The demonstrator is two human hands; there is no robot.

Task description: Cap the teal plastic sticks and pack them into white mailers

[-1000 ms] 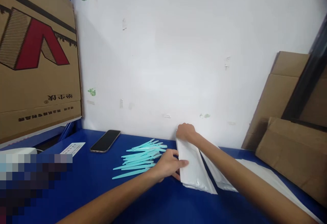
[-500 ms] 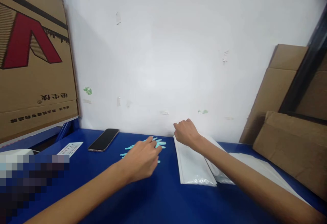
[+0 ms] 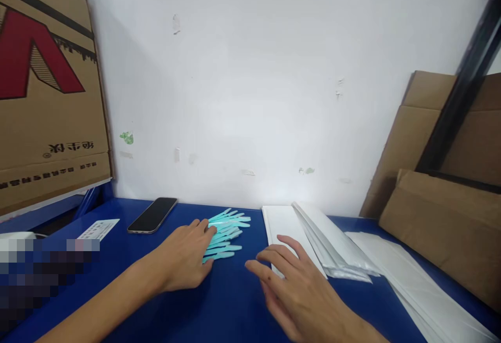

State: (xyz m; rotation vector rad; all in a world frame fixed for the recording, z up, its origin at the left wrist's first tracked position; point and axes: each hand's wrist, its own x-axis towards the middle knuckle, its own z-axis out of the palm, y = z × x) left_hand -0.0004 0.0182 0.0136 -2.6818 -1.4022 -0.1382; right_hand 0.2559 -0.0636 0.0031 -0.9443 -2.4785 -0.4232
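A fanned pile of slender turquoise plastic sticks (image 3: pixel 225 234) lies on the blue table (image 3: pixel 230 301); their exact kind is unclear. My left hand (image 3: pixel 188 254) rests at the pile's left side, palm down, fingers and thumb apart and touching the sticks, covering their left ends. Over the front of a flat white plastic packet (image 3: pixel 282 223), my right hand (image 3: pixel 301 285) hovers with spread, slightly bent fingers and nothing in them. Beside that packet lies a stack of white packets (image 3: pixel 332 244), partly overlapping it.
A black-screened phone (image 3: pixel 153 215) and a printed white card (image 3: pixel 97 229) lie at the left. More white packets (image 3: pixel 410 280) sit at the right, near a brown cardboard piece (image 3: pixel 442 228). A large carton (image 3: pixel 50 118) stands left, and a white wall (image 3: pixel 242 97) closes the back.
My right hand has come back toward me from the far end of the packets and its fingers have spread. My left hand has shifted left, uncovering more sticks, now more closely gathered.
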